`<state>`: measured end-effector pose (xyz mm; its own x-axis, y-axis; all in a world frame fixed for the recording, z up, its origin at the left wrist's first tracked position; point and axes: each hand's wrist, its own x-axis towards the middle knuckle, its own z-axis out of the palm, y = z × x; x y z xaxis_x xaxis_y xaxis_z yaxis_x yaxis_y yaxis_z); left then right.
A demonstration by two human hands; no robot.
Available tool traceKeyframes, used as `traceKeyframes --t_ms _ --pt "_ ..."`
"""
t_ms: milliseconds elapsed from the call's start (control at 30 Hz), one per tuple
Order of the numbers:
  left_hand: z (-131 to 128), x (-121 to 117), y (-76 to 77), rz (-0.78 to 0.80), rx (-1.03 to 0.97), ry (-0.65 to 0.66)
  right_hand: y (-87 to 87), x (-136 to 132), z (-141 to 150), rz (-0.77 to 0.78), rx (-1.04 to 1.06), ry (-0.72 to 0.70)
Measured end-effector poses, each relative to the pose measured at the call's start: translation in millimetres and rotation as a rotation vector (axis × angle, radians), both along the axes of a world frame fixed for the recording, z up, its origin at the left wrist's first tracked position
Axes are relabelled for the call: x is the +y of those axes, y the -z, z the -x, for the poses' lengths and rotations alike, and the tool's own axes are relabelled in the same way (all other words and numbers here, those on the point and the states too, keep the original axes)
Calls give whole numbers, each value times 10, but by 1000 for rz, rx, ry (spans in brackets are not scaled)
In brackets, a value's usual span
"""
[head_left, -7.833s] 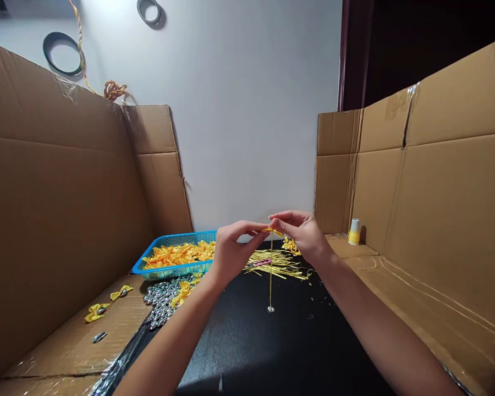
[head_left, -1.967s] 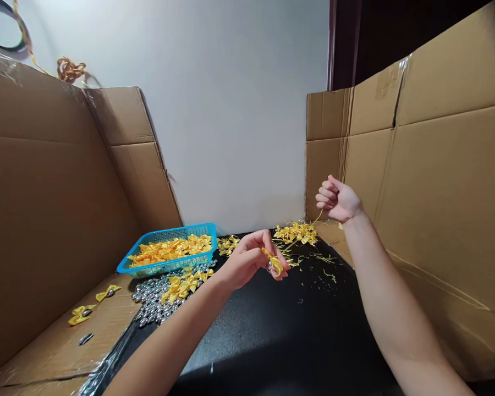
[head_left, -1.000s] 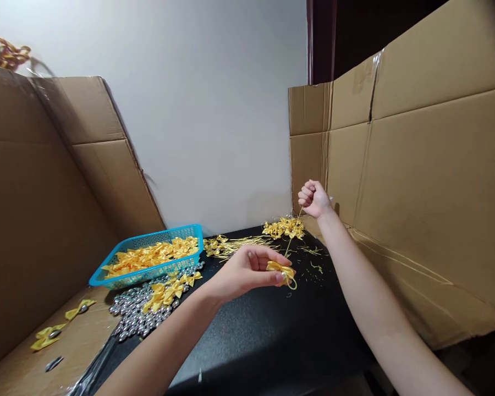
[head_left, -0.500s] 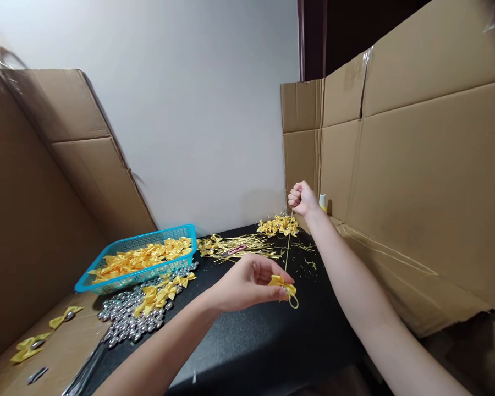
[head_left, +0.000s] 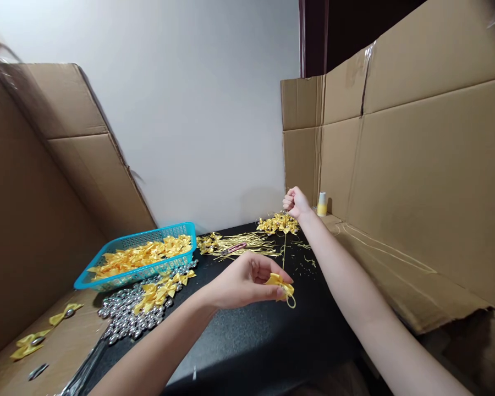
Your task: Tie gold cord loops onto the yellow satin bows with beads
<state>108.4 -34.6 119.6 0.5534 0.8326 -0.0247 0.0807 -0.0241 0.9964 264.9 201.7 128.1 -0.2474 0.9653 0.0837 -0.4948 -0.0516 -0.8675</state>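
Between the thumb and fingers of my left hand is a yellow ribbon bow, with a small loop of cord hanging below it. A thin yellow cord runs up from the bow, stretched straight towards my right hand. That hand is closed in a fist around the cord's far end, above and beyond the left one. Both are held over the black tabletop. Past the right fist lies a heap of yellow bows, partly covered by that hand.
A blue basket of yellow bows stands at left. Silver beads and loose bows lie before it. Cut yellow cords and a pink tool lie behind. A thread cone stands right, beside cardboard walls.
My hands were together near a hanging cord with a bead; now they are apart, the cord taut between them. Lately the right fist has come slightly down and left. The view has turned right.
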Motion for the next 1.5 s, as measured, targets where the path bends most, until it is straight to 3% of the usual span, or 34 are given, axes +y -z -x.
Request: traceKeyframes --t_ms 167,400,500,633,700,767,867,967,1033,1200,1367,1500 --pt "41 20 -40 -6 -22 0 45 -65 -23 -29 -238 -84" --pt "126 -28 -236 -37 -100 -108 156 -288 131 -23 -696 -316" --pt "148 -53 -309 -84 -100 -160 60 -451 250 -128 -771 -347" --pt "248 -48 -395 -161 -104 -216 -230 -860 340 -345 -686 -411" --pt "336 -40 -439 -210 -118 -246 -353 -1113 363 -428 -589 -593" --pt "431 -43 -486 -251 -136 -260 -417 -1326 377 -493 -462 -933" --pt "544 -74 -552 -276 -130 -271 -426 -1488 386 -552 -483 -1106" --pt "599 -107 -597 -282 -86 -298 -416 -1491 379 -552 -569 -1094" --pt "610 -115 -610 -285 -68 -314 -420 -1471 378 -540 -525 -998" --pt "580 -96 -594 -318 -115 -300 -407 -1561 501 -553 -222 -582" --pt "501 -84 -539 -376 -217 -357 -338 -1743 748 -360 186 -424" --pt "441 -107 -512 -394 -244 -338 -295 -1782 839 -310 329 -340"
